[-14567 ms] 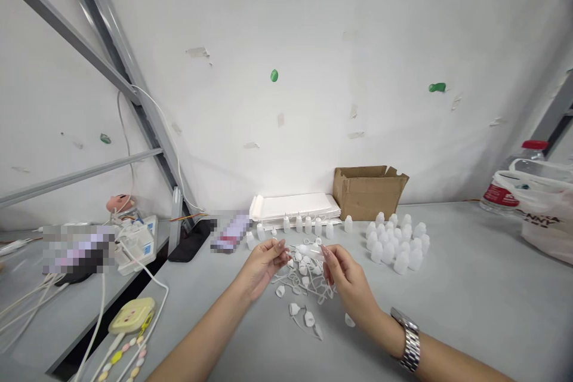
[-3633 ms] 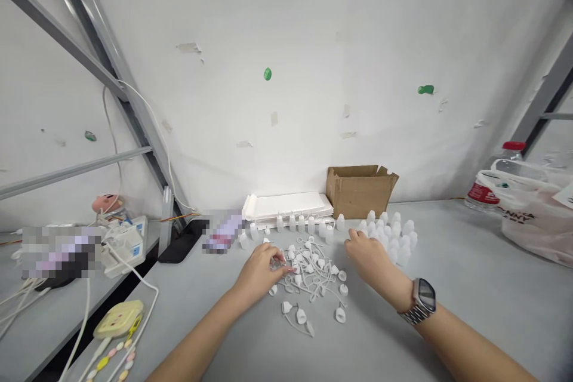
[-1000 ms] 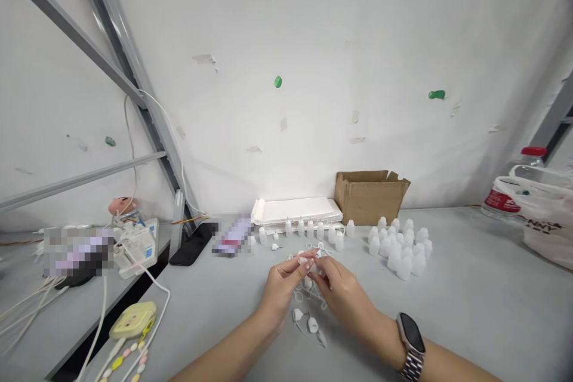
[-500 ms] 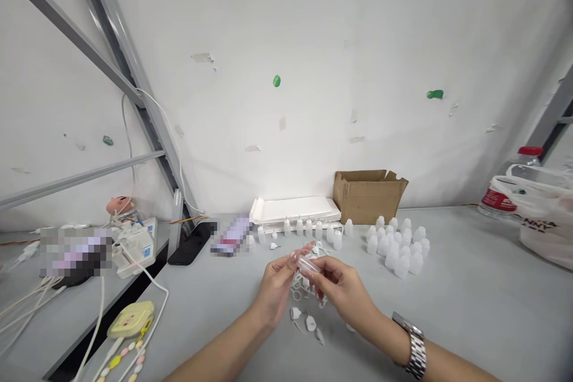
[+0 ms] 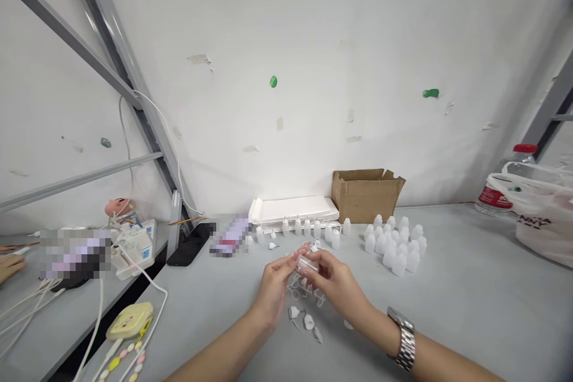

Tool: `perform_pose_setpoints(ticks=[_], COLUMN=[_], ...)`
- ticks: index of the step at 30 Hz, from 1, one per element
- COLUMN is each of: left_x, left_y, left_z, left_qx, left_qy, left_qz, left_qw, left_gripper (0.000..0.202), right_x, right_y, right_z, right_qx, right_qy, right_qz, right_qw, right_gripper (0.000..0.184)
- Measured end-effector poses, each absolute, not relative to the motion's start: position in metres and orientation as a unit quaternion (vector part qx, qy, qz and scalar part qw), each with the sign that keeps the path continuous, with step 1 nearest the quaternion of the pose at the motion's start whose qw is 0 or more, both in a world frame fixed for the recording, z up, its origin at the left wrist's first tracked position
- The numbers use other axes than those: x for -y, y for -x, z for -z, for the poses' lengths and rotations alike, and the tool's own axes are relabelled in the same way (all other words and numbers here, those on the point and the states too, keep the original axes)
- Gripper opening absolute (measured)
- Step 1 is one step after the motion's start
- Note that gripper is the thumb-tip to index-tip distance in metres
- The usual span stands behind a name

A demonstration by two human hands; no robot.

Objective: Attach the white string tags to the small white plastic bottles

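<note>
A small translucent plastic bottle (image 5: pixel 307 264) lies on its side between my fingertips above the grey table. My left hand (image 5: pixel 275 286) pinches its left end, while my right hand (image 5: pixel 335 280) grips it from the right; the fingers partly cover it. Beneath my hands is a pile of white plastic pieces with thin rings (image 5: pixel 295 294), partly hidden. Closer to me lie a few loose white caps (image 5: pixel 308 322) with thin strips. Behind my hands stands a row of small bottles with nozzle tips (image 5: pixel 307 227). To the right, several frosted bottles (image 5: pixel 399 264) stand grouped together.
An open cardboard box (image 5: pixel 367 198) and stacked white trays (image 5: pixel 293 210) sit by the wall. A white bag (image 5: pixel 544 227) and a red-capped bottle (image 5: pixel 495 194) are at right. At left are a black phone (image 5: pixel 190 246), cables, a yellow case (image 5: pixel 129 320) and another person's hand (image 5: pixel 11 265).
The bottle has turned slightly in my fingers, and my right hand has shifted a little left around it. Another person's hand has appeared at the left edge.
</note>
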State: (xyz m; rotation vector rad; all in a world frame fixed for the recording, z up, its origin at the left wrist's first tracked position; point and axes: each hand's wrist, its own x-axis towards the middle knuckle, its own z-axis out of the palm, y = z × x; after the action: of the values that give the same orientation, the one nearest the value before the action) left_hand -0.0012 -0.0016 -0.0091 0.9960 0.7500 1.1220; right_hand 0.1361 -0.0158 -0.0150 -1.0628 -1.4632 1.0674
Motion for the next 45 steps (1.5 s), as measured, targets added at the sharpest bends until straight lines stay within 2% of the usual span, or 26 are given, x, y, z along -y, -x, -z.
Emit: perform_pose_setpoints(ticks=[3,7,11,14,17,20,22,24,27,32,39,43,45], left_x=[0.003,0.004,0.006,0.004,0.000,-0.003,-0.004,-0.005,-0.005,-0.003,0.004,0.003,0.002], left_y=[0.000,0.000,0.002,0.004,0.005,0.004,0.004,0.004,0.005,0.005,0.000,0.000,0.001], left_z=[0.013,0.011,0.001,-0.001,0.004,0.011,0.013,0.012,0.010,0.008,0.004,0.000,0.001], left_qx=[-0.325,-0.302,-0.266,-0.281,-0.317,-0.322,-0.313,-0.303,-0.296,-0.282,-0.294,-0.295,-0.311], left_qy=[-0.418,-0.427,-0.476,-0.492,-0.456,-0.425,-0.410,-0.392,-0.382,-0.421,-0.449,-0.460,-0.451], left_qz=[-0.501,-0.494,-0.475,-0.474,-0.497,-0.504,-0.498,-0.494,-0.501,-0.522,-0.520,-0.510,-0.523], left_qw=[0.685,0.695,0.691,0.674,0.666,0.679,0.698,0.715,0.718,0.686,0.665,0.665,0.653], left_gripper=[0.030,0.029,0.025,0.023,0.025,0.031,0.032,0.032,0.033,0.030,0.035,0.031,0.027], right_x=[0.020,0.019,0.014,0.011,0.010,0.012,0.014,0.015,0.016,0.019,0.020,0.014,0.011], right_y=[-0.135,-0.136,-0.142,-0.145,-0.143,-0.141,-0.141,-0.141,-0.141,-0.138,-0.135,-0.138,-0.138], right_z=[0.018,0.010,-0.003,-0.005,-0.001,0.008,0.013,0.016,0.018,0.014,0.007,0.008,0.009], right_qx=[0.638,0.574,0.515,0.506,0.556,0.642,0.683,0.703,0.707,0.675,0.508,0.448,0.451], right_qy=[0.464,0.427,0.339,0.316,0.375,0.456,0.475,0.477,0.471,0.448,0.370,0.292,0.289], right_qz=[-0.357,-0.502,-0.658,-0.699,-0.613,-0.401,-0.290,-0.243,-0.237,-0.323,-0.589,-0.702,-0.715], right_qw=[0.500,0.485,0.433,0.394,0.417,0.467,0.472,0.467,0.471,0.489,0.508,0.470,0.449], right_gripper=[0.021,0.030,0.032,0.033,0.031,0.025,0.017,0.015,0.015,0.017,0.030,0.036,0.038])
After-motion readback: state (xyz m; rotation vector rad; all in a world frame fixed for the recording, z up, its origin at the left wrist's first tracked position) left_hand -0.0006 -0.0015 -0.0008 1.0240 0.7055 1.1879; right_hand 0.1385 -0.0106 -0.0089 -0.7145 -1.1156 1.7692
